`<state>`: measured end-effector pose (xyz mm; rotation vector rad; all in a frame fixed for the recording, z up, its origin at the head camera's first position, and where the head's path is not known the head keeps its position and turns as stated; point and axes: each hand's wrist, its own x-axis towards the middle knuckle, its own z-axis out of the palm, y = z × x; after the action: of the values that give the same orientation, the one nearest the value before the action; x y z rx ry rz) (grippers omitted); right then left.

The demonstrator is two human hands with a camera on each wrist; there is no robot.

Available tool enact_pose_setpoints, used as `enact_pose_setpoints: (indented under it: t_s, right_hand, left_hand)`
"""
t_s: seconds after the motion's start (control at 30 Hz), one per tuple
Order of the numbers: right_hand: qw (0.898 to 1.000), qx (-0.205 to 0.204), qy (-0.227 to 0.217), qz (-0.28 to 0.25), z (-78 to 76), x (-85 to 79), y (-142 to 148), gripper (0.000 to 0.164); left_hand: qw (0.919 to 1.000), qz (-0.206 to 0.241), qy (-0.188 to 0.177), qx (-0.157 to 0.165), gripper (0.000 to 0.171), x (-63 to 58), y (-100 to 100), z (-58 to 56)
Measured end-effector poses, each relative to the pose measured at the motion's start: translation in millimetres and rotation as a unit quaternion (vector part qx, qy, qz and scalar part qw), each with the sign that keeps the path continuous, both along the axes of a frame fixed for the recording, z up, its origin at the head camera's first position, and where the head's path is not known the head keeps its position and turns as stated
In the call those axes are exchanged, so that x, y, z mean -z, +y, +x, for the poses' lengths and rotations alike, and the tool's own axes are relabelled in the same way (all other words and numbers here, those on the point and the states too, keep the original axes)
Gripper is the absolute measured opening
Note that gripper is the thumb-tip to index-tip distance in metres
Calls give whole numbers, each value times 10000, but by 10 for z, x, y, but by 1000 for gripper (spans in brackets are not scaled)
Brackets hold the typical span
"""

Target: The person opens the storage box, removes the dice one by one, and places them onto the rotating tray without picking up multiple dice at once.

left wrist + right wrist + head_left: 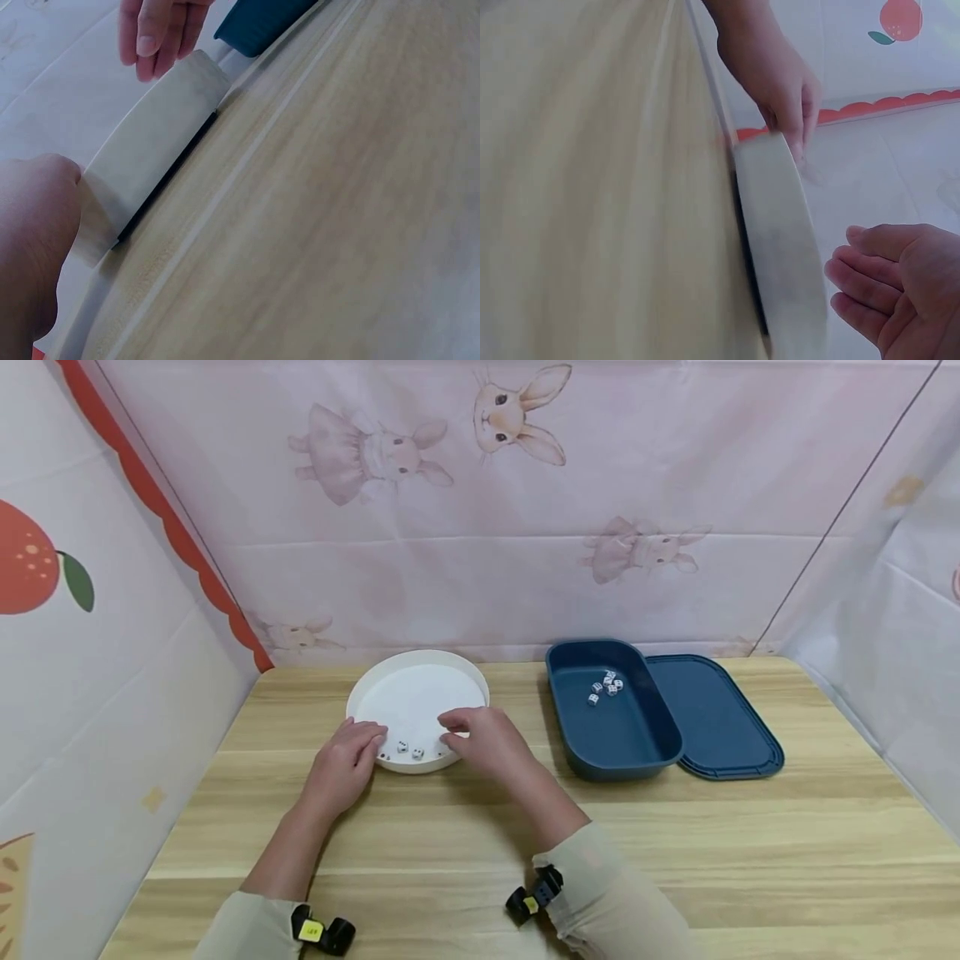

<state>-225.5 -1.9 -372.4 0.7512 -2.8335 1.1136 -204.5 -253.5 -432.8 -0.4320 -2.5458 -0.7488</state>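
A white round tray [417,769] stands on the table, with dice [417,753] near its front wall. At its front left, my left hand [347,764] grips the rim, fingers bent over the wall. My right hand [491,743] hovers over the right side of the tray, its thumb and forefinger apart. In the right wrist view, the right hand [907,281] has loosely bent fingers and nothing between them. The left wrist view shows the tray's outer wall [150,142] side on, the left hand [37,225] at one end.
Right of the tray stands a deep blue box [618,739] with several dice [611,683] at its far end. A flat blue lid [712,718] lies beside the box, on its right. Cloth walls with printed rabbits [502,418] enclose the wooden table [420,860].
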Motion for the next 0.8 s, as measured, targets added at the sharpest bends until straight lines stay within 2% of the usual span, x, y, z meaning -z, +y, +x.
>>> enact_pose_setpoints:
  t_s: [0.13,0.4,0.6,0.7,0.8]
  right_hand:
    - [9994,26,155,310,-32,-141,229,32]
    - [9896,-21,921,1105,-230,-520,912,28]
    - [9814,194,481,1849,-462,-685,1427,31]
    - [9730,249,274,2279,-591,-681,1601,30]
    - [9629,113,163,2693,-688,-617,1711,25]
  left_hand:
    - [10000,-8,18,-4,23,3,17,-13]
    - [9999,-25,-101,-25,25,-14,10,-8]
    - [10000,-23,-68,-10,24,-28,-5,-17]
    - [9999,-37,-146,-15,24,-44,-3,-9]
    - [9997,-32,-251,-8,25,-53,3,5]
